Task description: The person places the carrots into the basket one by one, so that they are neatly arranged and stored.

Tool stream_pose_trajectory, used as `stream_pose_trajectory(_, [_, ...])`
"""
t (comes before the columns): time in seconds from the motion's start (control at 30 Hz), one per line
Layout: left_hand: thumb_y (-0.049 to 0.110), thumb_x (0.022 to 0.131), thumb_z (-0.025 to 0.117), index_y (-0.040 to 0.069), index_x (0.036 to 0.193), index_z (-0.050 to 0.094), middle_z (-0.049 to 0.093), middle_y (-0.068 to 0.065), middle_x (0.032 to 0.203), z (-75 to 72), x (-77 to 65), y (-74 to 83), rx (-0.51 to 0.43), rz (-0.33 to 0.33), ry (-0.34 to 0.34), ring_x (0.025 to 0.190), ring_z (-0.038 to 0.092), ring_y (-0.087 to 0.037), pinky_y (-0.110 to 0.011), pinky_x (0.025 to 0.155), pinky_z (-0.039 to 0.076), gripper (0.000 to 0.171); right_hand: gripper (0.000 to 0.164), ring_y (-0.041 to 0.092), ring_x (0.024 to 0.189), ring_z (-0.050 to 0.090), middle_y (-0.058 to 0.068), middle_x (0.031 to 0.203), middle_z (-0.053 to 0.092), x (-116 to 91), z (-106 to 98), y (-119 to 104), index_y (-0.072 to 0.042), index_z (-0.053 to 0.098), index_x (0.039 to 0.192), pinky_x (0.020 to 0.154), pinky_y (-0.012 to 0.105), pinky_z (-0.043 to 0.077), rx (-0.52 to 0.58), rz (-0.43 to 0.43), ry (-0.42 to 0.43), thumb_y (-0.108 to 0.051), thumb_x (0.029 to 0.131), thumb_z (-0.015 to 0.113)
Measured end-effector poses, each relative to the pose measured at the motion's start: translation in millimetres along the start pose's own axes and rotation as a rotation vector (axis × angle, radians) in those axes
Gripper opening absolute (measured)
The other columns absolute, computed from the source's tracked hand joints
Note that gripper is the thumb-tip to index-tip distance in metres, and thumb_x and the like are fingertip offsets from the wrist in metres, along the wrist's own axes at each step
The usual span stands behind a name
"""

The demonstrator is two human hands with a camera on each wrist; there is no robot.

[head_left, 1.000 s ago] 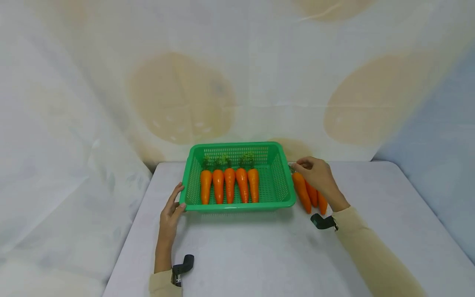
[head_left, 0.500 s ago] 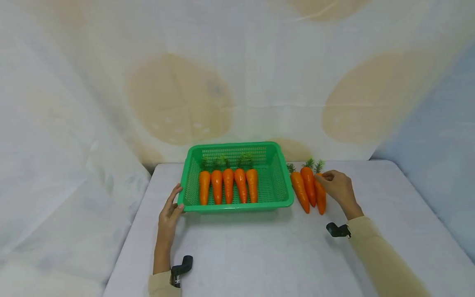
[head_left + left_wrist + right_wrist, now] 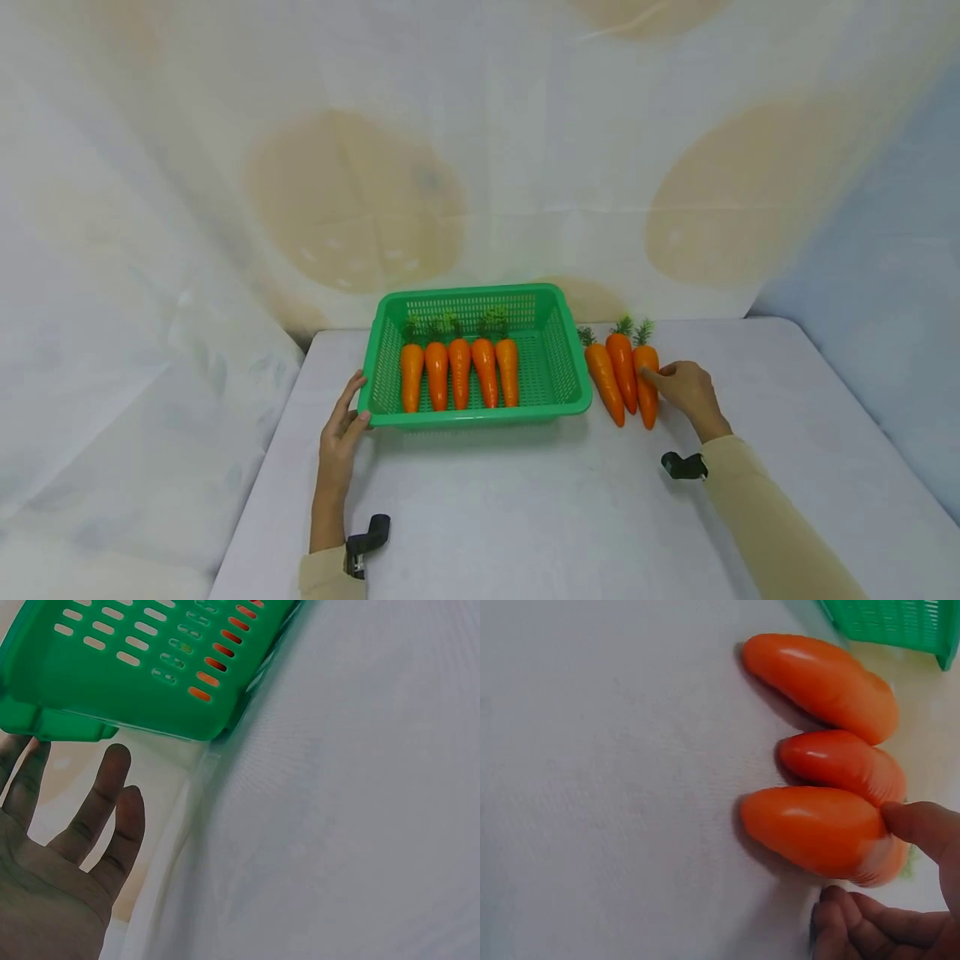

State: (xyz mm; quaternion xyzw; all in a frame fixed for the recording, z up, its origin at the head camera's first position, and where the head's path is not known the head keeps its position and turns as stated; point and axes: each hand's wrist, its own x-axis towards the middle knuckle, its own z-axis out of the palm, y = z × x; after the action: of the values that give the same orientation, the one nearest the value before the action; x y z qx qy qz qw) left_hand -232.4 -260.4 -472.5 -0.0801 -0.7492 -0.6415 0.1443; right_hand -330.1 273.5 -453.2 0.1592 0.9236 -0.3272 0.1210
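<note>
At the left end of the green plastic basket (image 3: 480, 419), my left hand (image 3: 341, 437) touches the rim with its fingers spread and fairly straight. In the left wrist view two fingertips of this hand (image 3: 64, 855) meet the rim's handle from below, and two other fingers stand apart from it. Several orange carrots (image 3: 460, 371) lie side by side in the basket, leafy tops toward the back. My right hand (image 3: 686, 392) pinches the rightmost carrot (image 3: 647, 387) on the table, thumb on one side and fingers on the other. Left of it lie a redder carrot (image 3: 622, 372) and another orange carrot (image 3: 604, 383).
The basket and carrots stand on a white-covered table (image 3: 510, 508), near its back edge. A patterned cloth (image 3: 525, 167) hangs right behind. The basket's right part shows bare mesh floor (image 3: 536, 367).
My right hand has moved from above the loose carrots' tops to the right, then slightly down along the rightmost carrot. The three loose carrots are now uncovered. The left hand stays at the basket.
</note>
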Motion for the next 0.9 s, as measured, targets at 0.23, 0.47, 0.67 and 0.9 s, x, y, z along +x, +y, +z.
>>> stream_pose_trajectory(0.23, [0.006, 0.103, 0.05, 0.005, 0.152, 0.041, 0.033, -0.006, 0.161, 0.9, 0.5, 0.5, 0.008, -0.012, 0.005, 0.106, 0.053, -0.047, -0.034, 0.081, 0.052, 0.05, 0.071, 0.04, 0.102, 0.056, 0.031, 0.121, 0.059, 2.9, -1.7, 1.0, 0.015, 0.058, 0.126, 0.086, 0.051, 0.051, 0.04, 0.0, 0.033, -0.049, 0.095, 0.062])
stream_pose_trajectory(0.47, [0.007, 0.103, 0.051, 0.007, 0.152, 0.042, 0.033, -0.003, 0.161, 0.4, -0.6, 0.7, 0.008, -0.021, 0.005, 0.106, 0.054, -0.048, -0.032, 0.081, 0.051, 0.05, 0.073, 0.038, 0.098, 0.058, 0.029, 0.118, 0.061, -3.4, -13.3, -0.2, 0.013, 0.06, 0.125, 0.078, 0.047, 0.052, 0.04, -0.032, 0.099, -0.053, 0.094, 0.061])
stream_pose_trajectory(0.67, [0.005, 0.103, 0.05, 0.006, 0.153, 0.041, 0.033, -0.006, 0.161, -0.3, -0.7, -0.4, 0.014, -0.008, 0.002, 0.106, 0.055, -0.042, -0.032, 0.081, 0.052, 0.051, 0.075, 0.04, 0.103, 0.057, 0.03, 0.123, 0.06, -10.9, -22.1, -12.5, 0.01, 0.061, 0.126, 0.08, 0.049, 0.053, 0.058, -0.1, 0.138, -0.057, 0.093, 0.061])
stream_pose_trajectory(0.9, [0.004, 0.103, 0.05, 0.005, 0.152, 0.041, 0.032, -0.011, 0.161, 1.5, 0.7, 0.2, -0.006, 0.004, 0.006, 0.11, 0.056, -0.028, -0.028, 0.082, 0.05, 0.05, 0.077, 0.039, 0.103, 0.059, 0.027, 0.118, 0.065, -26.4, -28.3, -39.8, 0.008, 0.062, 0.126, 0.083, 0.052, 0.052, 0.081, -0.208, 0.16, -0.061, 0.091, 0.061])
